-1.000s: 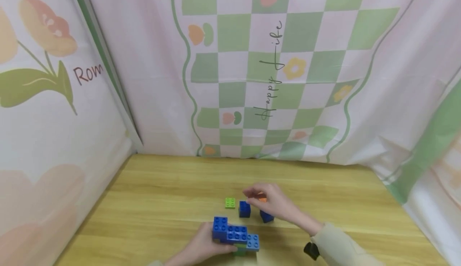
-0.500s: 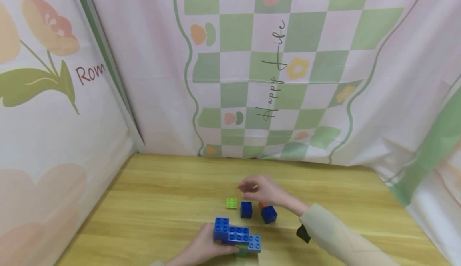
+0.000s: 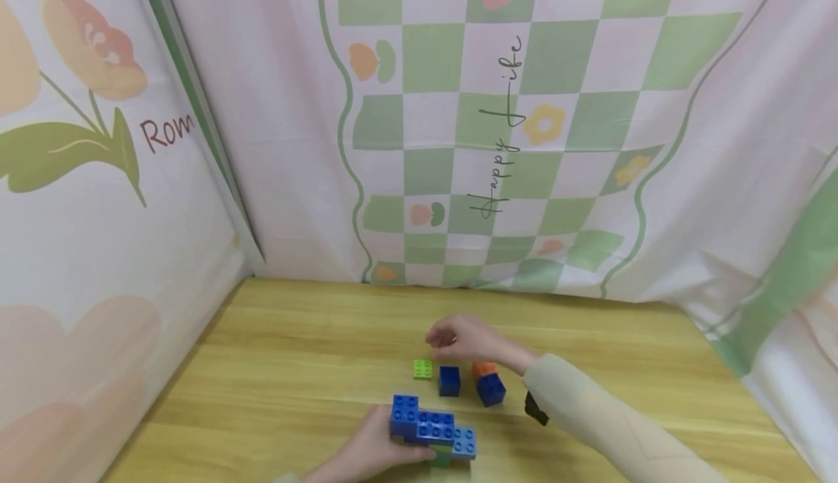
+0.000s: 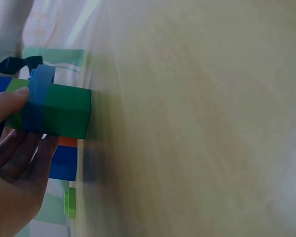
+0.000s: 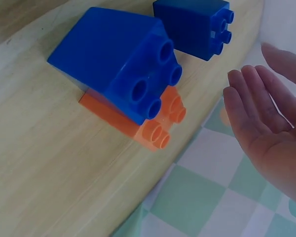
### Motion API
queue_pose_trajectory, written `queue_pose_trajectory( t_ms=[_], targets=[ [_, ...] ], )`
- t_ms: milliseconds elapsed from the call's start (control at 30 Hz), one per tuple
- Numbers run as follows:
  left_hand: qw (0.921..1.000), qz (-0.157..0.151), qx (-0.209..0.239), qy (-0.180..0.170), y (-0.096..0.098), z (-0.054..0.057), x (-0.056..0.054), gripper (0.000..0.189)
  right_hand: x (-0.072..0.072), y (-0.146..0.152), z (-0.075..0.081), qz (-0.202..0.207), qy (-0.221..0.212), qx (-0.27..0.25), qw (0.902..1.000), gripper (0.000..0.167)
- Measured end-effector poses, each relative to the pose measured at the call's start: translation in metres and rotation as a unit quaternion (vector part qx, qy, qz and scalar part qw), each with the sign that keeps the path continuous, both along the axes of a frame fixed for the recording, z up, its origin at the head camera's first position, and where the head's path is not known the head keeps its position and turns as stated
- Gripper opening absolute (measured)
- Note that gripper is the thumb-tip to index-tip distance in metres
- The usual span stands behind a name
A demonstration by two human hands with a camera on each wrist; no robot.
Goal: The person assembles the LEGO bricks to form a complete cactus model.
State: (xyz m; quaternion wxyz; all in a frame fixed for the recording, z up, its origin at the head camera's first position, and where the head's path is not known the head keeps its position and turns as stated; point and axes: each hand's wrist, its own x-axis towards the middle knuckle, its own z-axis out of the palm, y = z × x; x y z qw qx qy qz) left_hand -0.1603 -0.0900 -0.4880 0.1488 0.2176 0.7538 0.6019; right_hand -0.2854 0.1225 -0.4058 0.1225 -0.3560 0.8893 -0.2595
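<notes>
My left hand (image 3: pixel 376 443) grips a stack of toy building bricks (image 3: pixel 435 427) low in the head view. Dark blue bricks form its top, with a lighter blue one at the right. The left wrist view shows its green brick (image 4: pixel 66 112) at one end and the thumb pressed on the side. My right hand (image 3: pixel 468 339) hovers behind the loose bricks, fingers slightly bent and holding nothing. Nearest to it are a flat lime green brick (image 3: pixel 422 369) and a dark blue brick (image 3: pixel 449 381). Another blue brick (image 5: pixel 108 54) lies turned against an orange brick (image 5: pixel 130 121).
The wooden table (image 3: pixel 294 345) meets a checked curtain (image 3: pixel 428 119) at the back and a flowered curtain (image 3: pixel 85 250) at the left. A black wrist strap piece (image 3: pixel 535 408) hangs below the right sleeve (image 3: pixel 589 406).
My right hand has moved left and back from over the orange and blue bricks, uncovering them. The left hand and its stack stay nearly still; the view has shifted slightly.
</notes>
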Motion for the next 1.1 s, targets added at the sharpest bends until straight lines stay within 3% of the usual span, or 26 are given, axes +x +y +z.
queue_pose_trajectory(
  t_ms=[133, 333, 433, 700, 1000, 1100],
  targets=[
    [1.0000, 0.001, -0.001, -0.009, 0.000, 0.000, 0.000, 0.039, -0.003, -0.005, -0.001, 0.008, -0.007, 0.010, 0.9999, 0.027],
    [1.0000, 0.007, -0.002, 0.004, 0.001, 0.000, 0.001, 0.039, -0.011, -0.011, -0.010, 0.005, -0.026, 0.013, 0.9996, 0.025],
    [0.9999, 0.010, -0.005, -0.011, 0.001, 0.000, 0.000, 0.039, -0.013, -0.015, -0.014, -0.004, -0.040, 0.020, 0.9990, 0.024],
    [0.9994, 0.003, -0.004, -0.035, 0.000, 0.001, -0.001, 0.039, -0.013, -0.028, -0.021, -0.021, -0.045, 0.047, 0.9976, 0.023],
    [0.9999, 0.000, -0.011, -0.012, 0.000, 0.000, -0.002, 0.040, -0.011, -0.038, -0.027, -0.045, -0.040, 0.079, 0.9951, 0.022],
    [0.9997, 0.002, -0.012, -0.021, 0.000, 0.001, -0.002, 0.040, -0.010, -0.040, -0.028, -0.056, -0.044, 0.083, 0.9940, 0.024]
  ],
)
